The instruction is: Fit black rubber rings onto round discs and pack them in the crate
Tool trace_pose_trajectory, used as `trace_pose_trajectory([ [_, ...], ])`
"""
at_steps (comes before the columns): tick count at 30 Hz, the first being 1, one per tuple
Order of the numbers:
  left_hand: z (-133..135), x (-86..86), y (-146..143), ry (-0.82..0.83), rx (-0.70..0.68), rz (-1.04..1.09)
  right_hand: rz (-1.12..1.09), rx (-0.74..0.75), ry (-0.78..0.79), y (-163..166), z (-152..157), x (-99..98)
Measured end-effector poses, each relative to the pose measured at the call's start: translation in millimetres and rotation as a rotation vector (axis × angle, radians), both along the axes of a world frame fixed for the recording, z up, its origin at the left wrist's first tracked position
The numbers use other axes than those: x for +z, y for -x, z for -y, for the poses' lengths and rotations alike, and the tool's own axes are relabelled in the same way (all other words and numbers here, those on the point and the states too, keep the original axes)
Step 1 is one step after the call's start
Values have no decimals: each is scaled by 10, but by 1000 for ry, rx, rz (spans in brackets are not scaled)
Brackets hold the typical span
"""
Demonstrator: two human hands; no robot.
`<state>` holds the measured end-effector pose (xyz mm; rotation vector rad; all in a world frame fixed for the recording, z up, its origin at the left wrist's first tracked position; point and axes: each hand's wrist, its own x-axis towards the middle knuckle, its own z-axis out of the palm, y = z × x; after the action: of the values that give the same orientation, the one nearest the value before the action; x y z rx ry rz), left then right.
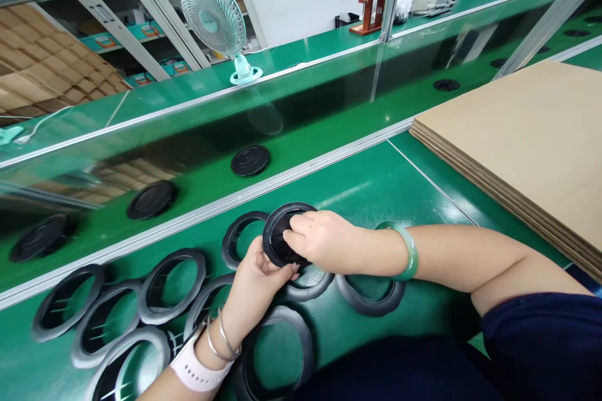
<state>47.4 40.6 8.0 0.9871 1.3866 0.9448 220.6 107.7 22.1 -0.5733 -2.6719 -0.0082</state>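
Note:
A black round plastic part (278, 227), a ring with a dark disc-like inner face, is held tilted above the green table (357, 207). My left hand (258, 279) grips its lower left rim, thumb in front and fingers behind. Over its inner face, my right hand (324, 238) has its fingers curled and pressed together against the part; whatever lies under the fingertips is hidden. Close by lie loose black rings, among them one behind the part (230, 241), one below my right wrist (371, 304) and one by my left forearm (277, 351).
Several more black rings (172, 285) lie to the left. Beyond a metal rail (207, 219), a green conveyor belt (301, 144) carries black discs (250, 160). Stacked cardboard sheets (517, 131) lie at right. A fan (214, 15) and a red-brown press (374, 3) stand behind.

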Motion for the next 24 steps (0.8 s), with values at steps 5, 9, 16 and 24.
trace_pose_trajectory([
  [5, 28, -26, 18, -8, -17, -15, 22, -7, 129, -1, -75, -37],
  [9, 26, -23, 14, -22, -1, -28, -62, -17, 140, 4, -50, -95],
  [16, 76, -16, 11, -61, 11, -84, -28, -115, 57, 71, 89, -137],
  [24, 46, -35, 31, -118, 185, 41, -504, -156, 215, -41, -102, 51],
])
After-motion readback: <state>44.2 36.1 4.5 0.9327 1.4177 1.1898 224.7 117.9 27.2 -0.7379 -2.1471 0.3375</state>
